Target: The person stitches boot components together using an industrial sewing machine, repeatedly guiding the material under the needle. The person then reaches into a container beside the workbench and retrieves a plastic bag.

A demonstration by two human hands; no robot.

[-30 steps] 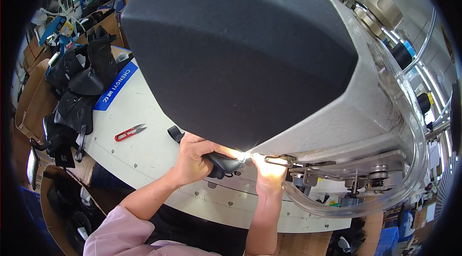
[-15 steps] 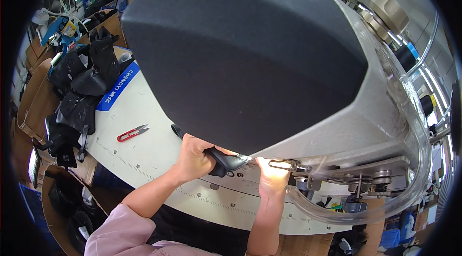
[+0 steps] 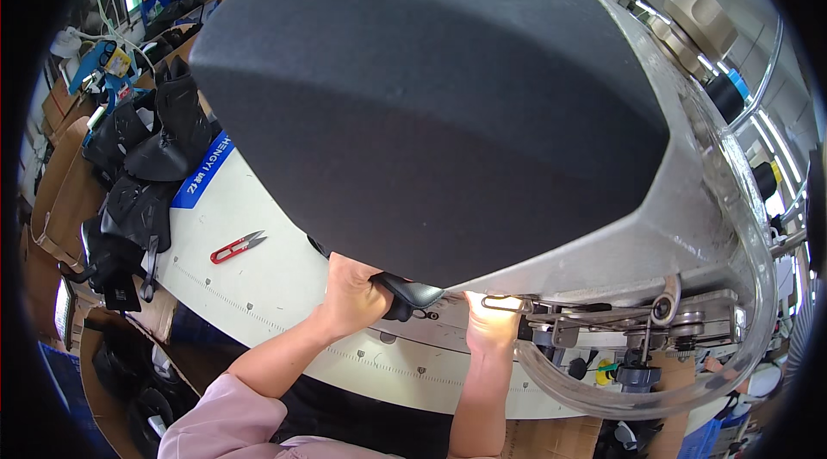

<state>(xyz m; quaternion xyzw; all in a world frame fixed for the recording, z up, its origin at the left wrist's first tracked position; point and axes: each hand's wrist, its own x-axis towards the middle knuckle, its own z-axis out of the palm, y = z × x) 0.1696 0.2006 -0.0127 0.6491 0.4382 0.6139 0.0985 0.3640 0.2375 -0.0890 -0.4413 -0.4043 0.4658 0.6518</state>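
Observation:
My left hand (image 3: 353,293) is closed around the edge of a black shoe upper (image 3: 412,294), below the front of a large sewing machine head (image 3: 431,140). Most of that upper is hidden behind the machine; a smooth, curved part sticks out beside the hand. To its right, my right hand (image 3: 489,321) reaches under the machine head in bright lamp light. Its fingers are out of sight behind the machine and a wire loop, so what they touch does not show.
Red-handled thread snips (image 3: 238,248) lie on the white table (image 3: 284,287), left of my hands. A pile of black uppers (image 3: 142,192) sits at the table's left edge, with a cardboard box (image 3: 99,373) below. A clear tube (image 3: 594,399) curves around the machine's right side.
The view has shifted slightly, so the machine head looks a little larger. A metal ring-ended lever now shows on the machine's right side. Both hands keep nearly the same places.

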